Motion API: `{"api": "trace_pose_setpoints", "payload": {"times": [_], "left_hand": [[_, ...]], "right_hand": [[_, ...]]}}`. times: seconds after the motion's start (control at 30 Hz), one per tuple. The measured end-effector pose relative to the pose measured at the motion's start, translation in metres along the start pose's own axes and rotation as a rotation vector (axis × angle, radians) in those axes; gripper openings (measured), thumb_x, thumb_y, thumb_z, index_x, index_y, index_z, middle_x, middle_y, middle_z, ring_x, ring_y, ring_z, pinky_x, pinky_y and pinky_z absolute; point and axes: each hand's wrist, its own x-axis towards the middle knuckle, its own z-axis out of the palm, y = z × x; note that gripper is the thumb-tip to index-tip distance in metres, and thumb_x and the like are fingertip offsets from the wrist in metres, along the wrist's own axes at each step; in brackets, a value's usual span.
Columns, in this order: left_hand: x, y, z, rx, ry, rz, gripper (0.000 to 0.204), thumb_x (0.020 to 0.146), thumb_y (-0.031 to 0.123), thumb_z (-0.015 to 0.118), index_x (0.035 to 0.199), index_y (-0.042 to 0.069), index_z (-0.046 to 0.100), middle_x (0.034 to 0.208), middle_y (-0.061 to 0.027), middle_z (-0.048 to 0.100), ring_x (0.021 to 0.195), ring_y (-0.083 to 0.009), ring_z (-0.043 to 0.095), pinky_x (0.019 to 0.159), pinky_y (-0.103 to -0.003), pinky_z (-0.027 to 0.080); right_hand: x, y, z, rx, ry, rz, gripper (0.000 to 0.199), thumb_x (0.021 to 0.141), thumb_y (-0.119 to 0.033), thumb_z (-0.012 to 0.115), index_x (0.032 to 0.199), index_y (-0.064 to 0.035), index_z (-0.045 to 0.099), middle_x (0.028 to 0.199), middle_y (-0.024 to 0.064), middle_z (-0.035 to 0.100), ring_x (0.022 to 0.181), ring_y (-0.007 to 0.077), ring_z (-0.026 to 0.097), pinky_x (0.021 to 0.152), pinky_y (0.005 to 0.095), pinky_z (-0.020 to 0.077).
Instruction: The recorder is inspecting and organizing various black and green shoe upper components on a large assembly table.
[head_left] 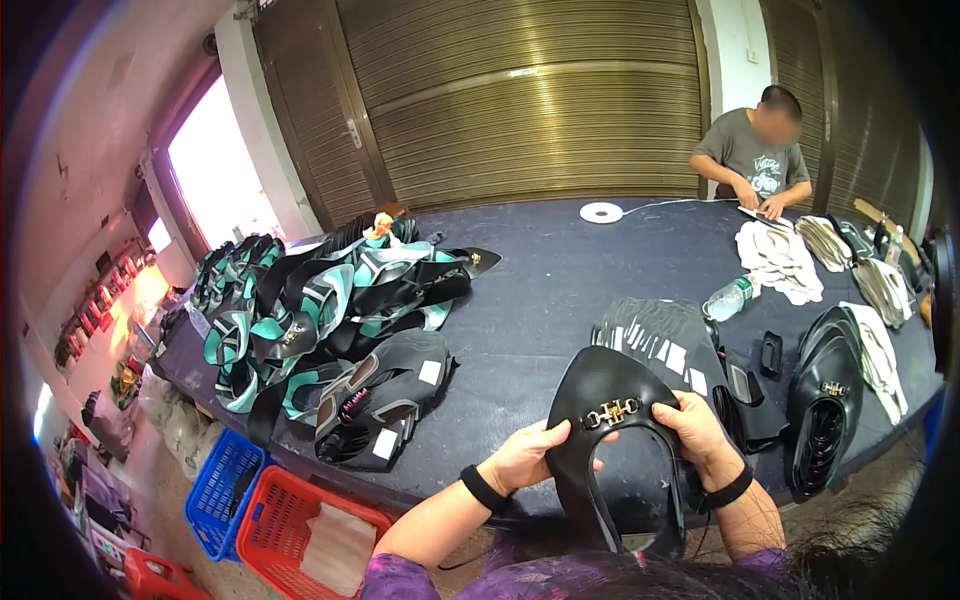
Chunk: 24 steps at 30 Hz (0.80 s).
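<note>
Between my hands, over the table's near edge, is a black shoe upper (615,382) with a gold buckle ornament across its front and an open oval behind it. My left hand (522,455) grips its left side, thumb on top near the buckle. On the right side, my right hand (700,432) is closed on the rim, its thumb also on top. Just beyond the upper lies a fanned stack of dark pieces (640,325) with white labels. Nested black shoe uppers (835,375) with a similar gold buckle sit to the right of my right hand.
A heap of black and teal shoe uppers (330,300) covers the table's left. Blue (215,500) and red (270,520) baskets stand below it. A plastic bottle (730,298), white pieces (775,258) and a tape roll (601,212) lie farther off. A person (760,150) works at the far right.
</note>
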Motion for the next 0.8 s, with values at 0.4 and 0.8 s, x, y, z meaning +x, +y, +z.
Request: {"api": "trace_pose_setpoints", "payload": {"times": [0.4,0.8], "left_hand": [[-0.009,-0.011,-0.009,0.150,0.188,-0.085,0.059,0.080,0.033,0.055,0.123,-0.004,0.037,0.119,-0.0178,0.048,0.109,-0.0282,0.048,0.093,-0.037,0.037],[-0.018,-0.065,0.006,-0.434,0.157,-0.122,0.055,0.091,0.030,0.034,0.131,-0.004,0.019,0.130,-0.0251,0.032,0.119,-0.0340,0.037,0.099,-0.046,0.029]], "right_hand": [[0.006,0.000,-0.009,-0.299,-0.066,0.168,0.027,0.079,-0.023,0.061,0.088,0.0018,0.060,0.077,0.0012,0.059,0.068,0.0065,0.050,0.064,0.0209,0.0423],[-0.001,0.003,-0.012,-0.862,-0.183,0.109,0.039,0.074,-0.036,0.063,0.086,0.0005,0.060,0.074,0.0125,0.060,0.071,0.0159,0.055,0.069,0.0296,0.0424]]}}
